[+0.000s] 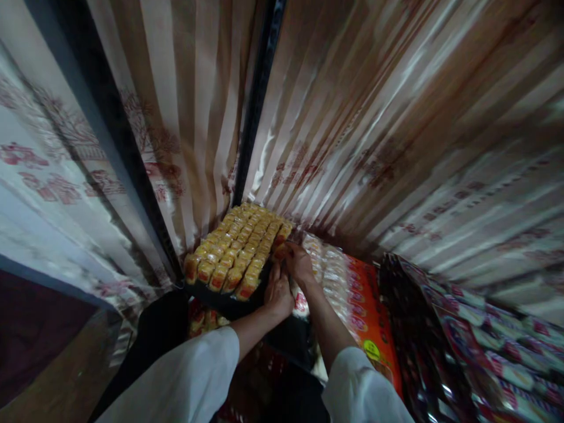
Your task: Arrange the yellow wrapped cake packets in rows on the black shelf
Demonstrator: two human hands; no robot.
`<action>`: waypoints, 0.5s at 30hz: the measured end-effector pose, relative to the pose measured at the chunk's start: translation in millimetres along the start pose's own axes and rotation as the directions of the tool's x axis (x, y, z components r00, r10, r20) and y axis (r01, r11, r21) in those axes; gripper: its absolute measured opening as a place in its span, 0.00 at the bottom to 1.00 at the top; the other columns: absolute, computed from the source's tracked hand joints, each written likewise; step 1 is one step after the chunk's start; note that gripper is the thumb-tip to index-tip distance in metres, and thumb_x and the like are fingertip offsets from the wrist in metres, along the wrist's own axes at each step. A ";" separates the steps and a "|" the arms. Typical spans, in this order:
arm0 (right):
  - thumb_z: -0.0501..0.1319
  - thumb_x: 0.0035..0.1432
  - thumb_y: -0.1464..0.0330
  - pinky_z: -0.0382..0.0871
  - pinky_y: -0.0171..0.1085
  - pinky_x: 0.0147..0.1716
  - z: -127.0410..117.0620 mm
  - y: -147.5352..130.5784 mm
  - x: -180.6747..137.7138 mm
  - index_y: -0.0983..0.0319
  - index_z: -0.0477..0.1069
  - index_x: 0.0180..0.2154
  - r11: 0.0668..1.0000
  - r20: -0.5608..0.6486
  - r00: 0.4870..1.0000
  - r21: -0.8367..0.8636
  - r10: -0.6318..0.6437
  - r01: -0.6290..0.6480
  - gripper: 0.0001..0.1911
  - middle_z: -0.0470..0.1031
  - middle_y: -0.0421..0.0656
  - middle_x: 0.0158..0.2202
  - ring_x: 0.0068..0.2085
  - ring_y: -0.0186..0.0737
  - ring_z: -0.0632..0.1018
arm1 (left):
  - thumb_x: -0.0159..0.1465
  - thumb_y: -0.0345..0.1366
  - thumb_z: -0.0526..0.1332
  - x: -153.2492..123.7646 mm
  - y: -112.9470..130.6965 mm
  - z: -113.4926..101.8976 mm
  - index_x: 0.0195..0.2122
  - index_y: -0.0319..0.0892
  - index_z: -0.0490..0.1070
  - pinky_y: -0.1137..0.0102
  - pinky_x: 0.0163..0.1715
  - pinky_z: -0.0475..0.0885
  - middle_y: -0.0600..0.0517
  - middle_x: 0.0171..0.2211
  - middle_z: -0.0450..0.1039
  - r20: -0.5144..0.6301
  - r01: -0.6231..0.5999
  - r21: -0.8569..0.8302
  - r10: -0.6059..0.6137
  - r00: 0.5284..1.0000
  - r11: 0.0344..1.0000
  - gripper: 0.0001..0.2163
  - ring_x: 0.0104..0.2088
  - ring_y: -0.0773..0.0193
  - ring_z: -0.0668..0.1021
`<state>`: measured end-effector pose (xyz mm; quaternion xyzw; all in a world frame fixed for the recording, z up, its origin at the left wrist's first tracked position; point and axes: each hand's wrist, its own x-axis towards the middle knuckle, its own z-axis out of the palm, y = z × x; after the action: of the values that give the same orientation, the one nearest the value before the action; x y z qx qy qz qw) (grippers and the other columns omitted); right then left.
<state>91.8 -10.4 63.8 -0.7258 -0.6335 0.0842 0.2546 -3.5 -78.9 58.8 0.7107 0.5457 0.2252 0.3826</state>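
Observation:
A dark tray point(220, 299) packed with several rows of small yellow and red packets point(238, 249) sits below a striped curtain. My left hand point(278, 292) presses against the tray's right side, fingers closed along its edge. My right hand point(297, 261) is curled at the tray's far right corner, fingers closed on a packet at the end of a row. Both arms wear white sleeves.
Striped brown and cream curtains point(352, 117) hang behind, parted by a dark pole point(258, 100). An orange box of wrapped packets point(352, 294) lies to the right. Further right stand dark packs point(405, 317) and red and white cartons point(506, 358). A dark bag point(154, 335) sits lower left.

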 end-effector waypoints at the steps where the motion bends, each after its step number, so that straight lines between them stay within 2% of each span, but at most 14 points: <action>1: 0.54 0.55 0.71 0.67 0.37 0.45 1.6 0.0 3.5 0.61 0.71 0.48 1.000 0.008 1.000 0.012 -0.008 0.008 0.19 0.75 0.47 0.46 0.44 0.40 0.76 | 0.58 0.26 0.51 4.7 -0.6 1.8 0.61 0.28 0.53 0.66 0.64 0.47 0.39 0.65 0.46 -0.008 0.007 -0.008 -0.007 1.000 1.000 0.27 0.65 0.57 0.50; 6: 0.53 0.56 0.70 0.67 0.39 0.47 6.7 -0.1 18.4 0.62 0.70 0.50 0.999 0.043 0.999 0.040 -0.011 0.009 0.19 0.74 0.49 0.47 0.45 0.43 0.75 | 0.59 0.25 0.48 29.0 -7.9 14.6 0.62 0.32 0.51 0.67 0.64 0.46 0.44 0.65 0.46 -0.097 0.008 -0.062 -0.015 0.995 0.998 0.27 0.65 0.60 0.49; 12: 0.55 0.54 0.70 0.67 0.41 0.48 17.9 6.5 27.4 0.64 0.71 0.46 0.994 -0.026 1.000 0.107 0.000 0.002 0.17 0.74 0.50 0.46 0.46 0.43 0.74 | 0.60 0.25 0.47 44.2 -12.4 23.8 0.62 0.37 0.53 0.67 0.64 0.47 0.47 0.65 0.48 -0.169 -0.013 -0.195 -0.021 0.985 0.981 0.27 0.65 0.62 0.48; 15: 0.57 0.53 0.69 0.68 0.41 0.45 22.8 10.3 26.9 0.65 0.67 0.49 0.984 -0.048 0.998 0.178 0.038 -0.029 0.20 0.75 0.50 0.43 0.43 0.43 0.75 | 0.60 0.27 0.48 45.9 -13.5 23.8 0.62 0.38 0.53 0.67 0.64 0.47 0.48 0.65 0.48 -0.186 0.003 -0.294 -0.060 0.981 0.956 0.27 0.65 0.62 0.50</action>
<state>95.6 20.8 44.7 -0.7128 -0.6044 0.1262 0.3328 19.7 -41.0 29.2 0.6123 0.5524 0.3651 0.4321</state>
